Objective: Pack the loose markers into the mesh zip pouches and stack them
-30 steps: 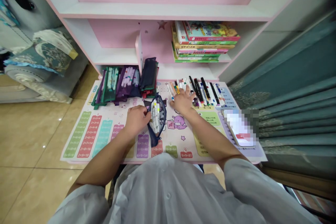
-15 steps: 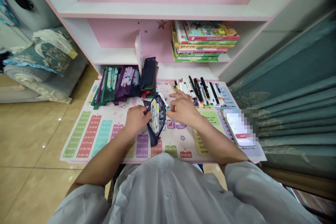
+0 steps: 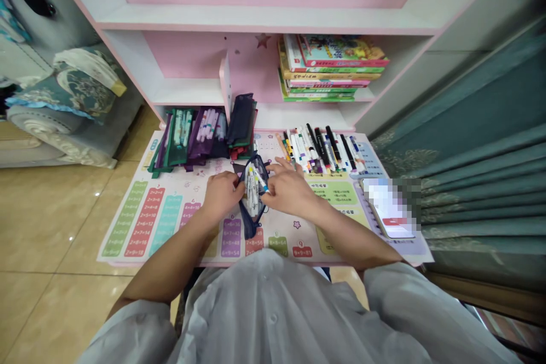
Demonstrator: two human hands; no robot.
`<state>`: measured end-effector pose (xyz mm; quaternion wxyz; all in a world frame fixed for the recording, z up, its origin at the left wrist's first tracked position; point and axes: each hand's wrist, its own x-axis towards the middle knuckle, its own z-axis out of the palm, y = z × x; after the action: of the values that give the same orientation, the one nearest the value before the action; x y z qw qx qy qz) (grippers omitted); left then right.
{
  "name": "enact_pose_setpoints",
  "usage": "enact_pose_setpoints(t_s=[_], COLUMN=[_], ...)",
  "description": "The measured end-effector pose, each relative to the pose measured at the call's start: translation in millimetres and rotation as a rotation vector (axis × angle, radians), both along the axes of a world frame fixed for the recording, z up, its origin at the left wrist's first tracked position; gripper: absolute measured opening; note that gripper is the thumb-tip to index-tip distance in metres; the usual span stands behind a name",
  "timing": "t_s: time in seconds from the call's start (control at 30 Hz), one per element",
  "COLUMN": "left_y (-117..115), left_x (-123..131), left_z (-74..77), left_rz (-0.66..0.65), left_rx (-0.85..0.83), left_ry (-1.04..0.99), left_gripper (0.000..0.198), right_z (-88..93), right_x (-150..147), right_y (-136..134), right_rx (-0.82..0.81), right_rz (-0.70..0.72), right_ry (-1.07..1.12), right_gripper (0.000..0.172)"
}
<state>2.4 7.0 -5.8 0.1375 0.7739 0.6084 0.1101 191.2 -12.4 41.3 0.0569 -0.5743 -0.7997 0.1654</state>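
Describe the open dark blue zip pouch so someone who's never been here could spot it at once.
Below the pink-and-white shelf unit, look at the desktop printed with colourful times tables. Between the person's bare left hand and right hand lies the dark blue zip pouch. Unlike the stacked dark blue pouch behind it, this one gapes open around white markers.

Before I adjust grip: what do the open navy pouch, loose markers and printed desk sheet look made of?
Open navy pouch: probably synthetic fabric, given its soft sides; sheen unclear.
Loose markers: likely smooth, hard plastic, given their straight, rigid-looking barrels.
Printed desk sheet: flat and smooth-looking, paper or plastic film; I can't tell which.
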Motion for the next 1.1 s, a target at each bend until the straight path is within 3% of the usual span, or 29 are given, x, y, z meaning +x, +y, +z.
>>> enact_pose_setpoints(t_s=[0.33, 0.6, 0.77, 0.93, 1.1], left_y=[-0.7, -0.2, 0.8, 0.1, 0.1], left_x=[1.3, 0.9, -0.1, -2.0, -3.5], left_z=[0.9, 0.5, -0.9, -1.7, -3.3], left_rz=[-0.002, -0.007, -0.025, -0.046, -0.024], left_rx=[0.001, -0.003, 0.005, -0.005, -0.014], left_ry=[0.013, 0.006, 0.023, 0.011, -0.009], left_gripper=[0.022, 0.022, 0.025, 0.024, 0.022], right_z=[-32.7, -45.7, -46.1, -53.3, -60.4], right_x=[-21.0, -23.6, -10.0, 13.8, 20.1], right_y=[-2.5, 1.6, 20.5, 53.9, 62.4], right_rx=[0.028, 0.062, 0.146, 0.271, 0.277], right_rz=[0.077, 0.065, -0.002, -0.084, -0.009], right_ry=[-0.003, 0.007, 0.156, 0.184, 0.134], right_gripper=[0.020, 0.017, 0.014, 0.039, 0.049])
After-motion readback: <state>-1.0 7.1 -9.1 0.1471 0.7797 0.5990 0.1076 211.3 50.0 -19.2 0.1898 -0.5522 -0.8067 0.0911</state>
